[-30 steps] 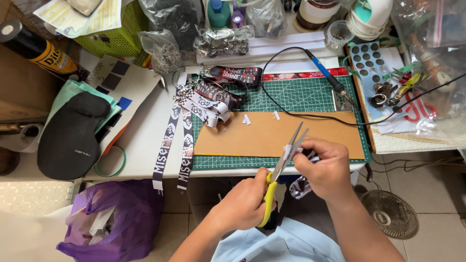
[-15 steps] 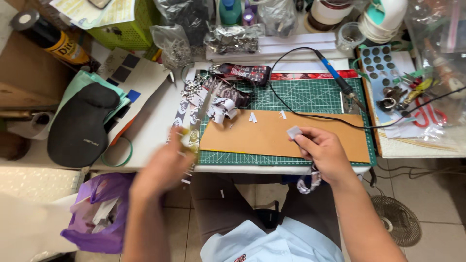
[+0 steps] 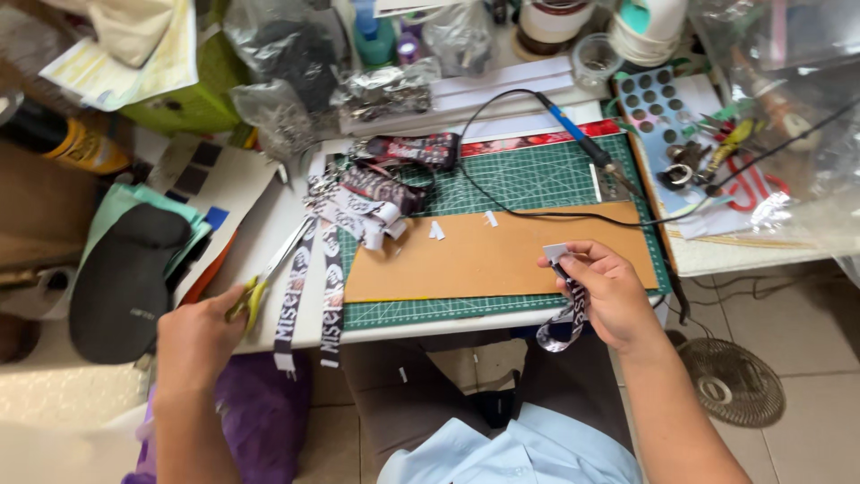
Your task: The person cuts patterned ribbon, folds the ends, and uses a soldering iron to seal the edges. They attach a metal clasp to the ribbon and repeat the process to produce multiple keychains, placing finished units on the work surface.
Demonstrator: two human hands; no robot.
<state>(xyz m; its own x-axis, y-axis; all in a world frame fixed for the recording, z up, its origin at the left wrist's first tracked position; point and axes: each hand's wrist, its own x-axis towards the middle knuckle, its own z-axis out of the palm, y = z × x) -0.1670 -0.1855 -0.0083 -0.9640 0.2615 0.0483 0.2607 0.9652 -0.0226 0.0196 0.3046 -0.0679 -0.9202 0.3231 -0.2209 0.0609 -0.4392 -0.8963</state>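
My left hand [image 3: 199,341] grips yellow-handled scissors [image 3: 269,273] at the table's front left; the blades lie flat on the white tabletop, pointing toward a pile of printed black-and-white ribbon [image 3: 358,202]. My right hand [image 3: 605,287] holds one ribbon strip [image 3: 564,309] by its cut white end, over the front right of a brown board [image 3: 488,260]. The strip's loop hangs below the table edge. The board lies on a green cutting mat [image 3: 537,175]. Two ribbon tails [image 3: 309,296] hang over the front edge beside the scissors.
A blue-handled soldering iron [image 3: 578,139] with a black cord lies across the mat's back right. Small white ribbon scraps [image 3: 436,230] sit on the board. A black pad [image 3: 121,278] lies at left, and a purple bag [image 3: 260,412] and a fan [image 3: 730,385] stand on the floor.
A second ago both hands held scissors and ribbon together at the front edge. My left hand has carried the scissors left and lowered them onto the table. My right hand keeps the strip.
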